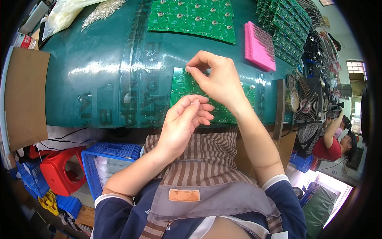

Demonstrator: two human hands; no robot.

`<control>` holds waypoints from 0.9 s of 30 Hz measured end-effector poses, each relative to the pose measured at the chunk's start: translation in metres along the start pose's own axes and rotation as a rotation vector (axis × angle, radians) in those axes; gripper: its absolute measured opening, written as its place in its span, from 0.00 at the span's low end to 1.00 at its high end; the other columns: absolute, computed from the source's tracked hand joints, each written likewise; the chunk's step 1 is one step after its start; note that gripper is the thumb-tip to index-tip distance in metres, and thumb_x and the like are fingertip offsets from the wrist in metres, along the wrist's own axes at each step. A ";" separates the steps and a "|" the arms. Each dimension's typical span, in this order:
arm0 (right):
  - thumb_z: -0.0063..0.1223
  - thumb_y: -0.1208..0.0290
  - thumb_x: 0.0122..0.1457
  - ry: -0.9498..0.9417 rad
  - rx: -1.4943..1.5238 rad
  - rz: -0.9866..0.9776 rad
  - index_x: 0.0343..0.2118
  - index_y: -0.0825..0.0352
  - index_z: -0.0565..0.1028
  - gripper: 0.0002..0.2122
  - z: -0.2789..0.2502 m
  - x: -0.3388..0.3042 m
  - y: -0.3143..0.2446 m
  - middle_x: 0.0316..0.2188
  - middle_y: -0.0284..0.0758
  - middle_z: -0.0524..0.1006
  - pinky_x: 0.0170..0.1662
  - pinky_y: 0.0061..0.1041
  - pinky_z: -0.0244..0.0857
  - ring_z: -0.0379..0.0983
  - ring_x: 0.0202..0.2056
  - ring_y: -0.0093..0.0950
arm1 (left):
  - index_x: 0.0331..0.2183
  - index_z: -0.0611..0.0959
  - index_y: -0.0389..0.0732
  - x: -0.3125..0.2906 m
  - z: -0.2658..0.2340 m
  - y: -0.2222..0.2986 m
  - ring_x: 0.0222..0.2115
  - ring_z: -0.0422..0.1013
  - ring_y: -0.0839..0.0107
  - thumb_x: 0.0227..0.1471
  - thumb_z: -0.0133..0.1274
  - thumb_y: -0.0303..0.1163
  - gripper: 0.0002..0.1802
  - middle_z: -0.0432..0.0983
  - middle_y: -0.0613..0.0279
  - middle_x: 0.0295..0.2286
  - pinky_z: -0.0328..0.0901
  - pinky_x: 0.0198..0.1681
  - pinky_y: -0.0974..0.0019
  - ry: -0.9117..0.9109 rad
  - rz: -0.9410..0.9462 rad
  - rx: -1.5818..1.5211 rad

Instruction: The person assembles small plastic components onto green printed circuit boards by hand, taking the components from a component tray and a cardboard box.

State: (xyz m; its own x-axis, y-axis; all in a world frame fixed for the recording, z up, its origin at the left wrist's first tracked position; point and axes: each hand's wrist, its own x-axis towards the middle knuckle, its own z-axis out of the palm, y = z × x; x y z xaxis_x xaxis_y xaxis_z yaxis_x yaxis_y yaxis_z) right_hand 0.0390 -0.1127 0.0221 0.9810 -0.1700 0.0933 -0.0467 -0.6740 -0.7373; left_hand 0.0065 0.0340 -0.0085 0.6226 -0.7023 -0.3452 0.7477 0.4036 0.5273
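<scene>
A green circuit board (180, 88) lies on the table in front of me, partly covered by both hands. At its far left corner my right hand (219, 77) pinches thumb and forefinger together on a small, pale electronic component, mostly hidden by the fingertips. Over the board's near left part is my left hand (181, 121), its thumb pressed to the forefinger and the other fingers curled; whatever they hold is too small to make out. A few small components show on the board's right side. Beyond it lies a larger green panel (191, 24) with several round metallic components standing on it.
A pink foam block (254, 47) with rows of pins lies at the right, near stacked green boards (288, 36). Far left are a heap of small clear parts (102, 12) and a plastic bag (65, 16). A cardboard piece (26, 95) stands at the left edge. Another person (330, 147) sits far right.
</scene>
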 end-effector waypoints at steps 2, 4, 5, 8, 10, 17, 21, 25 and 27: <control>0.55 0.75 0.48 0.003 0.003 -0.006 0.26 0.70 0.76 0.04 0.001 0.000 0.001 0.22 0.41 0.78 0.30 0.27 0.69 0.77 0.25 0.33 | 0.42 0.71 0.33 0.000 0.002 0.001 0.33 0.70 0.71 0.60 0.39 0.33 0.14 0.73 0.54 0.35 0.65 0.37 0.70 0.013 0.003 0.007; 0.55 0.75 0.48 0.007 0.005 -0.011 0.26 0.70 0.76 0.04 0.001 0.000 0.000 0.22 0.41 0.78 0.30 0.27 0.69 0.77 0.25 0.33 | 0.41 0.71 0.33 0.000 0.001 0.002 0.33 0.70 0.71 0.60 0.38 0.33 0.14 0.72 0.53 0.35 0.65 0.37 0.69 0.008 0.004 -0.017; 0.55 0.76 0.48 0.008 0.006 -0.006 0.26 0.70 0.75 0.04 0.001 0.000 -0.001 0.22 0.41 0.78 0.30 0.28 0.69 0.77 0.25 0.33 | 0.41 0.70 0.32 0.000 0.001 0.002 0.33 0.70 0.70 0.60 0.38 0.34 0.15 0.72 0.53 0.35 0.65 0.38 0.69 0.002 0.005 -0.041; 0.55 0.76 0.48 0.008 -0.005 -0.014 0.26 0.70 0.75 0.04 0.001 -0.002 -0.002 0.23 0.41 0.78 0.31 0.28 0.69 0.76 0.26 0.34 | 0.40 0.70 0.32 -0.001 -0.001 0.001 0.33 0.70 0.70 0.59 0.37 0.34 0.15 0.72 0.52 0.35 0.65 0.38 0.68 -0.010 0.016 -0.050; 0.55 0.76 0.48 0.008 -0.019 -0.027 0.26 0.70 0.76 0.04 0.001 -0.003 -0.002 0.23 0.41 0.78 0.31 0.28 0.69 0.76 0.26 0.34 | 0.40 0.71 0.32 -0.001 -0.001 0.001 0.33 0.70 0.70 0.59 0.37 0.33 0.15 0.72 0.52 0.34 0.65 0.38 0.68 -0.011 0.007 -0.038; 0.57 0.76 0.47 0.034 -0.024 -0.050 0.24 0.68 0.75 0.03 0.007 -0.004 0.004 0.21 0.40 0.76 0.30 0.30 0.67 0.74 0.26 0.36 | 0.40 0.71 0.32 0.000 -0.004 0.003 0.32 0.71 0.70 0.59 0.38 0.33 0.14 0.73 0.53 0.33 0.65 0.36 0.69 -0.051 -0.032 0.022; 0.57 0.77 0.46 0.027 -0.065 -0.065 0.24 0.68 0.75 0.03 0.004 -0.005 0.000 0.21 0.40 0.76 0.29 0.32 0.67 0.74 0.27 0.36 | 0.39 0.71 0.33 0.000 -0.003 0.003 0.31 0.71 0.70 0.59 0.38 0.32 0.13 0.73 0.53 0.32 0.66 0.36 0.68 -0.058 -0.036 0.014; 0.57 0.78 0.46 0.086 -0.038 -0.101 0.25 0.68 0.76 0.03 0.004 -0.008 0.011 0.24 0.40 0.77 0.33 0.31 0.68 0.75 0.30 0.36 | 0.40 0.70 0.35 -0.001 0.002 0.002 0.31 0.71 0.69 0.60 0.39 0.32 0.12 0.73 0.52 0.32 0.66 0.35 0.68 -0.037 -0.023 0.083; 0.57 0.78 0.46 0.079 0.031 -0.247 0.27 0.68 0.77 0.04 -0.001 -0.008 0.019 0.28 0.40 0.78 0.37 0.29 0.68 0.75 0.33 0.36 | 0.40 0.68 0.37 -0.002 0.002 0.002 0.31 0.72 0.69 0.60 0.39 0.34 0.10 0.73 0.52 0.33 0.66 0.35 0.69 -0.006 -0.014 0.110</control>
State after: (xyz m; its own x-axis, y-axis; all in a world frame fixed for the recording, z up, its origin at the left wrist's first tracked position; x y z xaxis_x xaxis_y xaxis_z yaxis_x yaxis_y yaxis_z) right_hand 0.0296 -0.1248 0.0082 0.9443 -0.0596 0.3238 0.1992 -0.6796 -0.7061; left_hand 0.0066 0.0349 -0.0050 0.6106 -0.7113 -0.3483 0.7263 0.3275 0.6044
